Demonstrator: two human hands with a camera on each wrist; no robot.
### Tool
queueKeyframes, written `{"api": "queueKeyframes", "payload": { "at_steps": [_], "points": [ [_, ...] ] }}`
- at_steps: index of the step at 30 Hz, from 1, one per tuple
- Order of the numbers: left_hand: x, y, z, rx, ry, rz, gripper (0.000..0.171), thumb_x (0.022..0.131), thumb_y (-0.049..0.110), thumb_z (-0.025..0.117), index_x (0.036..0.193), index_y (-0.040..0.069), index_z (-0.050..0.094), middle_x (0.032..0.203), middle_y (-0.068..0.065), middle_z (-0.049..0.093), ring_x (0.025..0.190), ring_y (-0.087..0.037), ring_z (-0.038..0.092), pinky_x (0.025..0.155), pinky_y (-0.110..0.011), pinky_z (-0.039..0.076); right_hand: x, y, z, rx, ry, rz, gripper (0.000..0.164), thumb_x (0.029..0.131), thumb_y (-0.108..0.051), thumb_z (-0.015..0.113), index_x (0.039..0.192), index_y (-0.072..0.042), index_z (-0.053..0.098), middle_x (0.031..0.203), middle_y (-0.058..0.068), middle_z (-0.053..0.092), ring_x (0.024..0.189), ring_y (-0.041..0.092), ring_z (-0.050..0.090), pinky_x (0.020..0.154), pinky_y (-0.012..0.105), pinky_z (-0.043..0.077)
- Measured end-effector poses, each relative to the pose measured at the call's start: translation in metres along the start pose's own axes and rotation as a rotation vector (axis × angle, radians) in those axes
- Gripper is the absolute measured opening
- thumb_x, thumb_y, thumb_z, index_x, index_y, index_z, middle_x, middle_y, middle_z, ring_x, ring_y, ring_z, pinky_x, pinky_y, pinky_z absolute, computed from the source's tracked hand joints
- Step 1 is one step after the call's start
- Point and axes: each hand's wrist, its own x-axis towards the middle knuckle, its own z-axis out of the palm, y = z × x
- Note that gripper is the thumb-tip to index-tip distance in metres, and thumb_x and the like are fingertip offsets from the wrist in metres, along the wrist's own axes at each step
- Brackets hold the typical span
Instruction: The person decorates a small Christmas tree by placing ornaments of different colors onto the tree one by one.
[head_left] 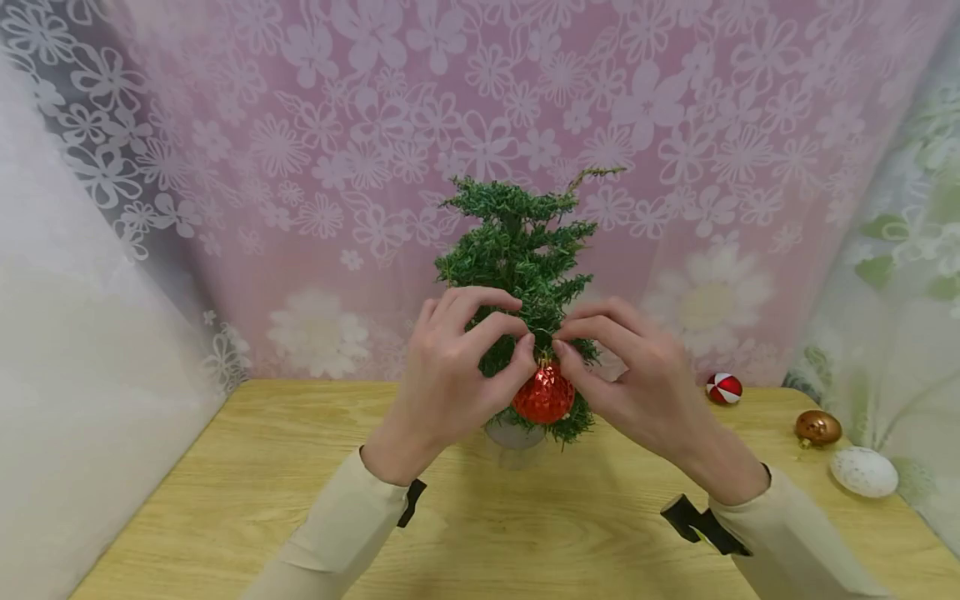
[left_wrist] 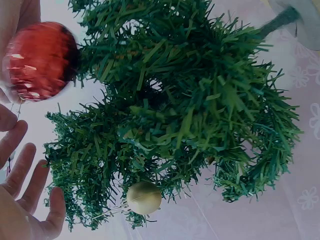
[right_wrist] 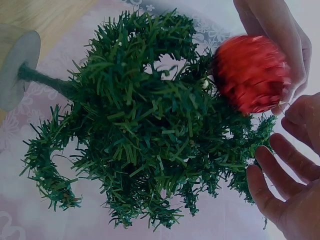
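A red, faceted Christmas ball hangs below both hands, in front of a small artificial Christmas tree. My left hand pinches one side of the thin loop on top of the ball, between thumb and index finger. From the other side my right hand pinches the same loop, its other fingers spread loosely. Both wrist views show the red ball beside the green branches. Lower in the left wrist view, a pale gold ball hangs on the tree.
The tree's round grey base stands on the wooden table. At the table's right lie a red-and-white ball, a brown-gold ornament and a white speckled egg-shaped ornament. A pink flowered cloth hangs behind.
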Motion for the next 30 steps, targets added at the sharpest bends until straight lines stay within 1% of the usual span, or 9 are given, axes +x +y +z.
{"api": "queueKeyframes", "payload": {
  "at_steps": [3, 6, 10, 16, 18, 20, 22, 26, 30],
  "points": [
    [0.006, -0.003, 0.002, -0.003, -0.005, -0.028, 0.009, 0.093, 0.017, 0.069, 0.086, 0.013, 0.075, 0.109, -0.005, 0.071, 0.104, -0.023, 0.065, 0.085, -0.042, 0.048, 0.006, 0.003, 0.001, 0.031, 0.015, 0.058, 0.007, 0.091, -0.006, 0.07, 0.096, -0.006, 0.075, 0.097, 0.006, 0.07, 0.081, 0.013, 0.065, 0.064, 0.017, 0.047],
    [0.012, -0.005, 0.005, -0.002, -0.007, -0.06, 0.011, 0.094, 0.019, 0.068, 0.086, 0.013, 0.075, 0.109, -0.005, 0.071, 0.104, -0.022, 0.065, 0.084, -0.04, 0.047, 0.01, 0.006, 0.003, 0.055, 0.028, 0.139, 0.012, 0.087, 0.002, 0.073, 0.096, -0.006, 0.075, 0.094, 0.005, 0.07, 0.08, 0.012, 0.064, 0.067, 0.013, 0.048],
    [0.018, -0.005, 0.008, 0.029, -0.041, -0.114, 0.012, 0.094, 0.02, 0.068, 0.086, 0.015, 0.076, 0.109, -0.003, 0.071, 0.104, -0.021, 0.065, 0.083, -0.039, 0.045, 0.013, 0.01, 0.005, 0.069, 0.021, 0.259, 0.01, 0.09, 0.0, 0.073, 0.097, -0.006, 0.076, 0.092, 0.004, 0.072, 0.081, 0.01, 0.066, 0.072, 0.011, 0.052],
    [0.024, 0.001, 0.008, 0.126, -0.189, -0.249, 0.012, 0.094, 0.024, 0.069, 0.084, 0.021, 0.076, 0.108, 0.003, 0.07, 0.1, -0.021, 0.064, 0.088, -0.045, 0.049, 0.015, 0.013, 0.009, 0.07, -0.018, 0.445, 0.009, 0.095, -0.007, 0.068, 0.099, -0.009, 0.076, 0.094, 0.004, 0.073, 0.08, 0.009, 0.068, 0.069, 0.009, 0.052],
    [0.026, 0.002, 0.009, 0.132, -0.213, -0.293, 0.013, 0.094, 0.025, 0.069, 0.083, 0.021, 0.076, 0.107, 0.003, 0.071, 0.099, -0.021, 0.064, 0.088, -0.046, 0.049, 0.015, 0.013, 0.009, 0.063, -0.035, 0.486, 0.01, 0.097, -0.01, 0.067, 0.1, -0.011, 0.076, 0.095, 0.003, 0.073, 0.081, 0.01, 0.069, 0.069, 0.009, 0.052],
    [0.028, 0.002, 0.009, 0.122, -0.211, -0.324, 0.013, 0.094, 0.024, 0.069, 0.082, 0.021, 0.076, 0.106, 0.002, 0.071, 0.099, -0.022, 0.065, 0.086, -0.047, 0.05, 0.015, 0.014, 0.01, 0.06, -0.046, 0.51, 0.01, 0.098, -0.013, 0.066, 0.101, -0.011, 0.076, 0.096, 0.003, 0.074, 0.081, 0.011, 0.069, 0.069, 0.01, 0.052],
    [0.028, 0.001, 0.01, 0.113, -0.193, -0.336, 0.013, 0.093, 0.023, 0.069, 0.082, 0.021, 0.075, 0.105, 0.002, 0.072, 0.098, -0.022, 0.066, 0.083, -0.046, 0.049, 0.015, 0.014, 0.011, 0.056, -0.047, 0.516, 0.011, 0.098, -0.014, 0.066, 0.102, -0.012, 0.076, 0.096, 0.003, 0.074, 0.081, 0.012, 0.069, 0.069, 0.01, 0.051],
    [0.028, 0.002, 0.012, 0.118, -0.16, -0.328, 0.012, 0.092, 0.022, 0.069, 0.081, 0.021, 0.074, 0.103, 0.002, 0.073, 0.095, -0.021, 0.066, 0.077, -0.043, 0.047, 0.015, 0.016, 0.014, 0.043, -0.022, 0.503, 0.01, 0.098, -0.014, 0.067, 0.102, -0.011, 0.076, 0.094, 0.004, 0.074, 0.079, 0.012, 0.068, 0.066, 0.01, 0.05],
    [0.027, 0.002, 0.014, 0.133, -0.149, -0.324, 0.012, 0.091, 0.021, 0.069, 0.081, 0.02, 0.074, 0.102, 0.001, 0.073, 0.093, -0.021, 0.067, 0.077, -0.044, 0.048, 0.014, 0.018, 0.017, 0.036, -0.015, 0.504, 0.009, 0.097, -0.012, 0.067, 0.101, -0.009, 0.075, 0.094, 0.004, 0.074, 0.078, 0.013, 0.068, 0.065, 0.009, 0.049]
  ]
}}
